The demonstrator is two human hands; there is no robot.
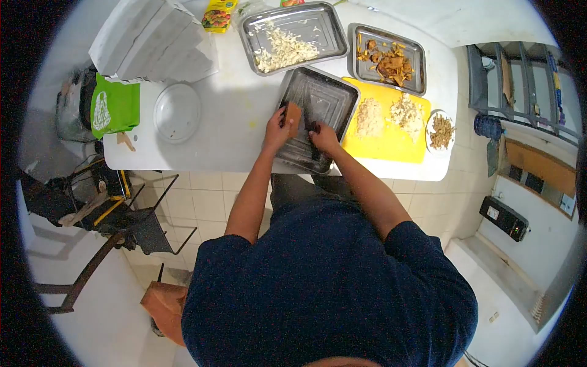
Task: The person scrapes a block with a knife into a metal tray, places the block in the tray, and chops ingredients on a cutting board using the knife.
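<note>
My left hand (278,130) grips a brown rectangular block (293,117) upright over a dark metal tray (333,88). Curled over the same tray, my right hand (324,138) is closed around something small and dark that I cannot make out. The tray lies at an angle near the table's front edge, with a few dark bits on its bottom. Right of it, a yellow cutting board (385,151) carries two piles of pale chopped food (369,117).
Behind are a tray of white pieces (340,37) and a tray of brown and yellow pieces (420,67). A small plate of brown bits (440,129) stands at the right edge. Leftward lie a round clear dish (177,113), a green bag (115,107) and a yellow packet (218,15).
</note>
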